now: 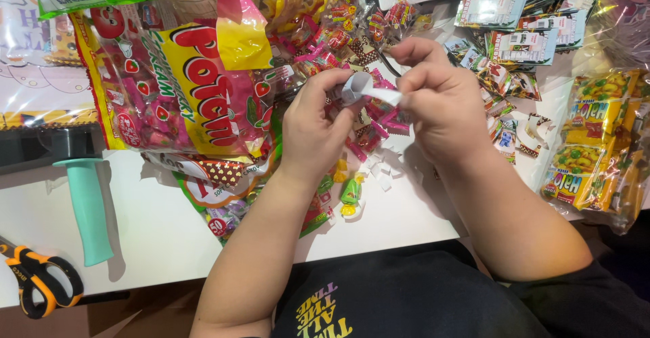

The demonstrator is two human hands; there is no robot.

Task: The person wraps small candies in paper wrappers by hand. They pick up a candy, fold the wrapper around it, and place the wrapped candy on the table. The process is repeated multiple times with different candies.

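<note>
Paper strip (369, 91) pinched between both your hands, above the white scraps.
Left hand (318, 131) and right hand (440, 101) each grip an end with fingertips closed; pull unevenly and it may tear. Below your hands loose scraps (382, 172) could scatter; beyond them, wrapped candies (338, 36) may snag.

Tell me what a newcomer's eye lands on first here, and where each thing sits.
First, the two hands at centre: the left hand and right hand pinch a small white paper strip between them. Next, the big red and yellow candy bag lying upper left on the white table. Orange-handled scissors sit at the lower left edge.
</note>
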